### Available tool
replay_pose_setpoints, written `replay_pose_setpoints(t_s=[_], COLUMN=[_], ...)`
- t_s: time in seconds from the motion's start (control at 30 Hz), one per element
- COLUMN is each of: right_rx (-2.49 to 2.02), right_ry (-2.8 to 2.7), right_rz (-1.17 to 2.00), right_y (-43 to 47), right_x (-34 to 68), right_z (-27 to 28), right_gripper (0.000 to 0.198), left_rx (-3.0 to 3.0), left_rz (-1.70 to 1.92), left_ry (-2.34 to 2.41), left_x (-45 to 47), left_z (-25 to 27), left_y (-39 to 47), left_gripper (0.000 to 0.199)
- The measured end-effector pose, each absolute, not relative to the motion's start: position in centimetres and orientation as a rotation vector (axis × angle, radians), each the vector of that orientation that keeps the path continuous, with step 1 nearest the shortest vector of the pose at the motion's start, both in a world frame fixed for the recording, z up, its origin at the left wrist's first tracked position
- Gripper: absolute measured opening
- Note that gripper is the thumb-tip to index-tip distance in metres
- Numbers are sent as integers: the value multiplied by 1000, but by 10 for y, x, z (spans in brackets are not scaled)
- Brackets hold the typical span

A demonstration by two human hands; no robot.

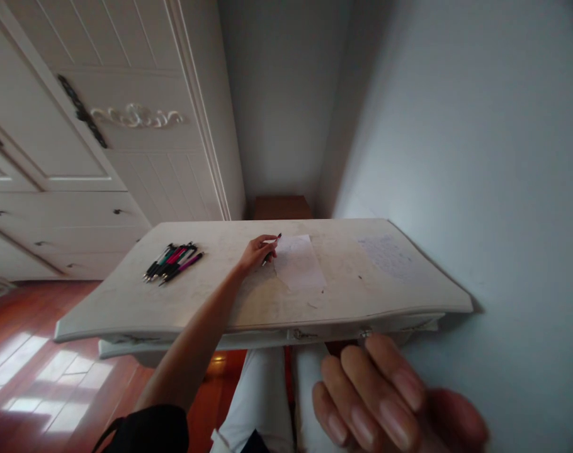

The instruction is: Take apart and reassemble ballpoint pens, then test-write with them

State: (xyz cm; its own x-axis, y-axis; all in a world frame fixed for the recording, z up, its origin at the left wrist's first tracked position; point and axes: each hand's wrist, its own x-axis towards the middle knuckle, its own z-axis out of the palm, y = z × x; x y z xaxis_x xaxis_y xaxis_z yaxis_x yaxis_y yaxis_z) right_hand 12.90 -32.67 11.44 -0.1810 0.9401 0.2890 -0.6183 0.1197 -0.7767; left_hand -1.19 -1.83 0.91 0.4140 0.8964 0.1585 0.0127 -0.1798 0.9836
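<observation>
My left hand (257,253) reaches over the white desk and is closed on a pen (279,236), whose dark end pokes out above the fingers. It rests at the left edge of a sheet of white paper (301,263) lying on the desktop. To the left of that hand lies a pile of several pens (173,261) in black, pink, teal and purple. Close to the camera, below the desk's front edge, my right hand (376,396) is blurred with its fingers curled in. Whatever its palm may hold is hidden.
The white desk (230,302) has worn patches and blue scribbles (388,255) at its right side. A white wardrobe (164,170) stands behind to the left, and a pale wall (480,157) runs along the right. A brown box (283,207) sits beyond the desk's far edge.
</observation>
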Motion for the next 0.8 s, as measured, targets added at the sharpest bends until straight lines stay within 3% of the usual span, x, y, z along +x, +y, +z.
replay_pose_setpoints(t_s=[0.1,0.43,0.63,0.8], right_rx=[-293,-397,-796,-926], right_ry=[-719,-761,-1210,-1953], right_rz=[1544,1582,1298,754], right_y=[-308,-227,-167,-126], right_x=[131,158,159,135], right_z=[114,82,67,58], right_gripper=[21,21,23,39], left_rx=[1501,1299,1113,960], left_rz=[1005,1136,1253,1328], left_ry=[826,767,755,792], left_x=[-10,0,12,20], left_z=[13,14,14,13], left_y=[-22,-26,-24,-11], left_gripper=[64,59,49,52])
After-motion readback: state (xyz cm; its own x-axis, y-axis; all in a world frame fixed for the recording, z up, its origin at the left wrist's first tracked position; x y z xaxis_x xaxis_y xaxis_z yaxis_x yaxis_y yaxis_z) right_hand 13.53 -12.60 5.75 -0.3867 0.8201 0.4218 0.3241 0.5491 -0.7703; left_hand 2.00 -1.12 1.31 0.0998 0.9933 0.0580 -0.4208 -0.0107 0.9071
